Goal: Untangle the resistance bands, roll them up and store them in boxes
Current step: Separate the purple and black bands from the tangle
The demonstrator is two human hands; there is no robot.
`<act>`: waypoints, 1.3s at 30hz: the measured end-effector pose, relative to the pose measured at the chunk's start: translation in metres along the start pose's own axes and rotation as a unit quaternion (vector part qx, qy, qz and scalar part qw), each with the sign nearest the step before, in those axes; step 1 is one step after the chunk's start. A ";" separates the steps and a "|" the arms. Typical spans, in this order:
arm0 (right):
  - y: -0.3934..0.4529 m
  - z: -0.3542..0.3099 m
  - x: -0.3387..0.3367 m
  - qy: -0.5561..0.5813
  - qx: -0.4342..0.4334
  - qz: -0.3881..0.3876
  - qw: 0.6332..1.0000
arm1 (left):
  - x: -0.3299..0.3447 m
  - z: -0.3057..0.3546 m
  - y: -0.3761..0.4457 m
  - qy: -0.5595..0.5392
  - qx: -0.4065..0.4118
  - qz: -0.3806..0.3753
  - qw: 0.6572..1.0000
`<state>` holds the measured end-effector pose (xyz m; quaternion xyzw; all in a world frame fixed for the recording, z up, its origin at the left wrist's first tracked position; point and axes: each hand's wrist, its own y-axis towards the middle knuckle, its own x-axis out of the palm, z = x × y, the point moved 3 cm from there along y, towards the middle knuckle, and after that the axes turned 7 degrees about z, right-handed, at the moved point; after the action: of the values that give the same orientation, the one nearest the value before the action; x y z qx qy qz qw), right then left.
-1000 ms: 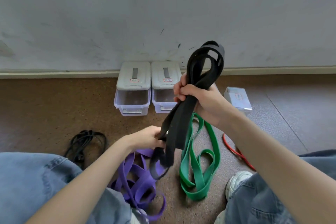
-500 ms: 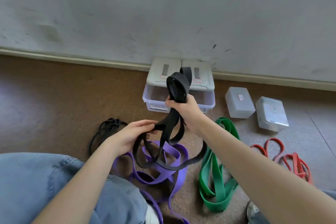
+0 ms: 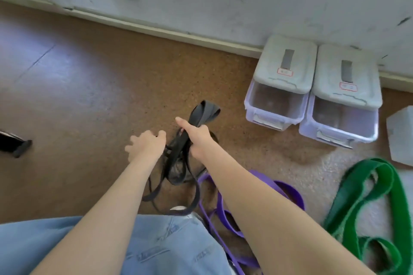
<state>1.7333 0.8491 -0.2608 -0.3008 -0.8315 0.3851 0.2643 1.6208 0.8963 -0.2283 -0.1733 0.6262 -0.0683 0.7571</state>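
Observation:
My right hand (image 3: 197, 139) grips a wide black resistance band (image 3: 204, 111); a short fold sticks up above the fist and the rest hangs in loops toward my knee. Just left of it, my left hand (image 3: 145, 145) has its fingers curled down on the black strands (image 3: 169, 163) that run under its palm. A purple band (image 3: 288, 187) lies tangled on the floor under my right forearm. At the right, a green band (image 3: 368, 187) lies in loops. Two clear storage boxes with pale lids (image 3: 279, 105) (image 3: 344, 123) stand side by side against the wall.
A third pale box (image 3: 401, 138) shows at the right edge. A black object (image 3: 13, 144) lies at the far left. My jeans-clad knee (image 3: 134, 250) fills the bottom. Brown floor stretches left of my hands up to the skirting board (image 3: 156, 31).
The view has swung left and down. Both hands have dropped toward the floor with the black band, and my left hand has shifted from its lower loop to the strands beside my right fist.

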 end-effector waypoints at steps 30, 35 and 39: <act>0.084 0.041 -0.047 -0.258 -0.126 0.008 0.958 | 0.111 -0.003 0.038 0.197 0.280 0.064 0.937; 0.074 0.046 -0.098 -0.386 -0.129 0.071 0.910 | 0.126 0.004 0.001 0.178 0.263 0.001 0.948; 0.042 0.035 -0.153 -0.505 -0.226 0.138 0.822 | 0.134 0.031 -0.039 0.089 0.414 0.010 0.906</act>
<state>1.8261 0.7466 -0.3461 -0.2269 -0.8620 0.3171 -0.3238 1.6827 0.8224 -0.3342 0.1689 0.6082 -0.3288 0.7024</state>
